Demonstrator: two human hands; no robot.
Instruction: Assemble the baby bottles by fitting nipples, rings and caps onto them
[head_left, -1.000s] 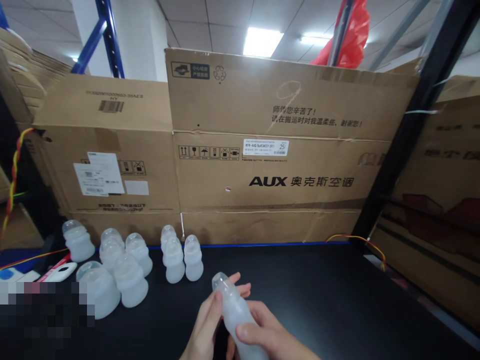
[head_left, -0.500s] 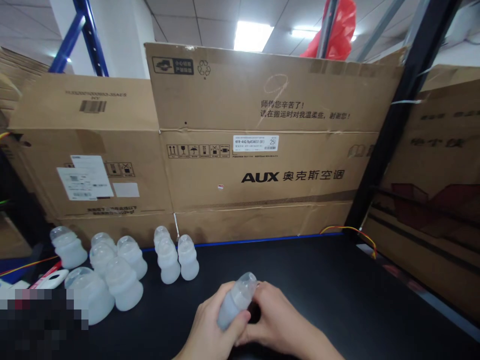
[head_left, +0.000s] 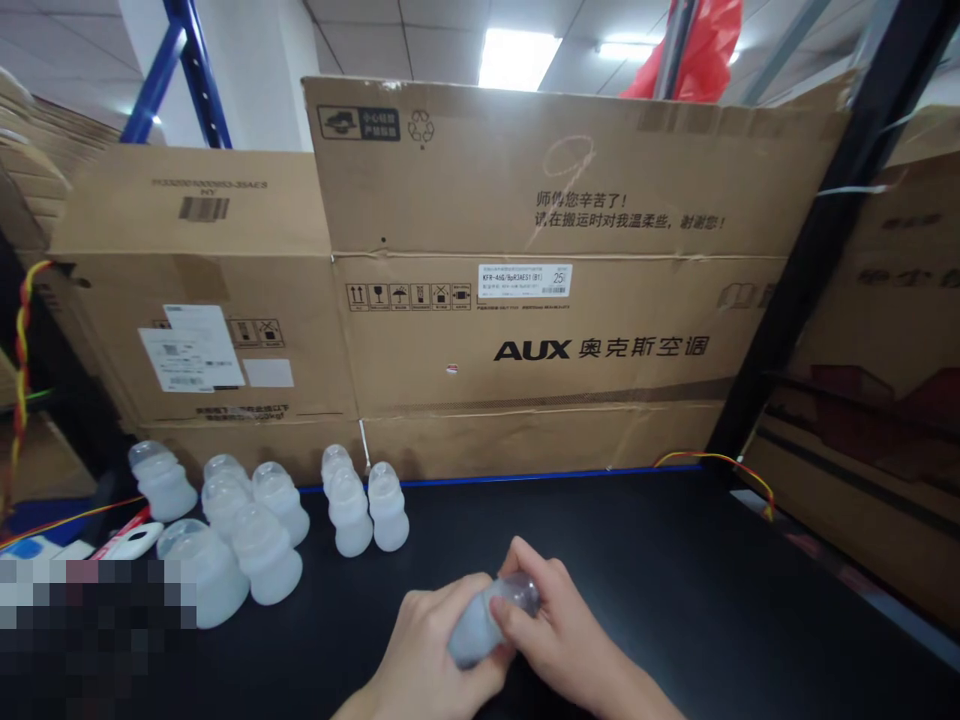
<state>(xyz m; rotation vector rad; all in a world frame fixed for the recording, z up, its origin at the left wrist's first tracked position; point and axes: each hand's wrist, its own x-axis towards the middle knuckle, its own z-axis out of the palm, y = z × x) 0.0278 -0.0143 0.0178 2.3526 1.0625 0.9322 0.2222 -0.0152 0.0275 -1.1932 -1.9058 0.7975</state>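
A frosted baby bottle (head_left: 474, 632) with a clear domed cap lies tilted between my two hands, over the black table. My left hand (head_left: 431, 640) is wrapped round the bottle's body. At the capped end, my right hand (head_left: 559, 625) grips the clear cap (head_left: 523, 592) with thumb and fingers. The bottle's underside is hidden by my hands. Several similar capped bottles (head_left: 266, 555) stand in a group at the left. A smaller cluster of bottles (head_left: 388, 510) stands nearer the middle, by the cardboard.
Large cardboard sheets (head_left: 525, 380) form a wall behind the black tabletop (head_left: 660, 560). A black post (head_left: 795, 270) rises at the right, with a red and yellow wire (head_left: 720, 458) near its foot. A white and red item (head_left: 139, 540) lies at the left edge.
My right hand has come up from beside the bottle and closed round its clear cap. The bottle has tipped further to the right. The camera view has shifted slightly.
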